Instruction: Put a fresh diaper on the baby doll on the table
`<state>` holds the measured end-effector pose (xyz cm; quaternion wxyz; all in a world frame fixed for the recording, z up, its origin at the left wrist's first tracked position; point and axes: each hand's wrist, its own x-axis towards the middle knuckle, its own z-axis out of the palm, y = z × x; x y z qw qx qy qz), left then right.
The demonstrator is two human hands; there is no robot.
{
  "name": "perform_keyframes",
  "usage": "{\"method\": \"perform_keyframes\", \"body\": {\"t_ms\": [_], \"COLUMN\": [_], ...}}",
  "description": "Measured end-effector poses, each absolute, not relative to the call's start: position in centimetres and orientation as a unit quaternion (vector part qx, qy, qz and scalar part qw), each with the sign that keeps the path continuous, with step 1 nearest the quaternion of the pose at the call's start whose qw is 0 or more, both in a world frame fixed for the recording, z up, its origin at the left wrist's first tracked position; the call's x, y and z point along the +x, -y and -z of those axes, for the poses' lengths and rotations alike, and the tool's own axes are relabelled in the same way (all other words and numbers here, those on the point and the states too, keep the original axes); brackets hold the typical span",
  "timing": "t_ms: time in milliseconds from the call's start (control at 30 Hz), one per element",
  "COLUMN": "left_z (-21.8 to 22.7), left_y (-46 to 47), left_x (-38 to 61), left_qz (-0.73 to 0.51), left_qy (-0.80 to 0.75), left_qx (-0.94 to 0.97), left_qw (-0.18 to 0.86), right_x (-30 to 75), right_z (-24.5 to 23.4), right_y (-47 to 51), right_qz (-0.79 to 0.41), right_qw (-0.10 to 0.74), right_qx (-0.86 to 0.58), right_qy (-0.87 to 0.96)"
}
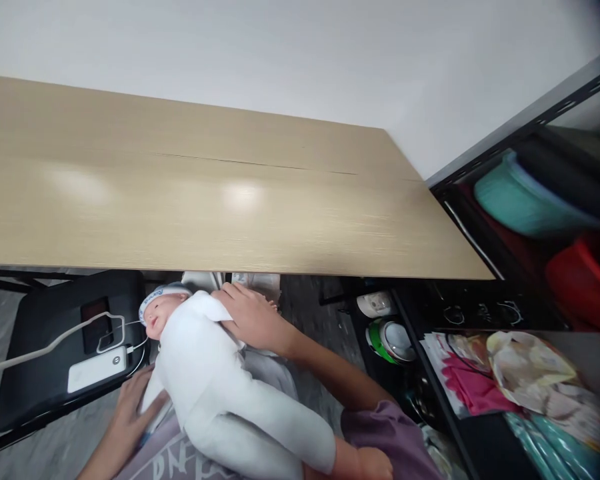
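A baby doll [205, 373] in a white outfit lies across my lap, with a blue-and-white cap [166, 292] on its head. Its head points to the upper left, and its bare feet [365, 463] stick out at the lower right. My left hand [130, 407] grips the doll's arm near its white sleeve, thumb in front. On the other side, my right hand [253, 319] is wrapped over the doll's shoulder and upper arm; its fingertips are partly hidden behind the sleeve.
A wooden table [220, 220] spans the area ahead. At left, a black stool [45, 353] bears a white power bank [97, 371] with cables. Shelves at right hold a teal basin [525, 200], a red basin [585, 280], bags and pink cloth [473, 387].
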<state>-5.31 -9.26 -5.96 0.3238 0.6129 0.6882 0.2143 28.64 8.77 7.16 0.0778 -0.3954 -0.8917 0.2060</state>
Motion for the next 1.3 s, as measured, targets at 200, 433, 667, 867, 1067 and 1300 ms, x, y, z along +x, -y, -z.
{"method": "perform_keyframes", "body": {"t_ms": [200,433,667,867,1067,1300], "left_z": [4.9,-0.9,-8.4,-8.5,-8.1,-6.2], "left_y": [9.5,4.7,-7.7,-12.3,-16.3,-26.4], "left_x": [-4.5,-5.0,-0.6,1.5,1.5,1.6], "left_qz": [-0.296,-0.302,-0.187,-0.135,-0.162,-0.204], "left_qy": [-0.662,-0.609,-0.528,-0.546,-0.577,-0.578], "left_qx": [0.609,0.681,0.798,0.816,0.800,0.790], "left_qw": [0.321,0.273,0.224,0.136,0.011,-0.003], "right_x": [29.1,35.1,39.9,41.9,42.7,42.8], "right_z": [-10.8,-13.5,-10.5,-6.8,-4.5,-2.8], "right_y": [-7.3,-4.1,-6.3,-8.1,-11.9,-19.8], "right_qz": [-0.234,-0.231,-0.135,-0.099,-0.063,-0.032], "right_qw": [0.132,0.264,0.246,0.283,0.319,0.311], "right_qx": [-0.359,-0.446,-0.606,-0.626,-0.618,-0.609], "right_qy": [0.894,0.823,0.744,0.720,0.716,0.729]}}
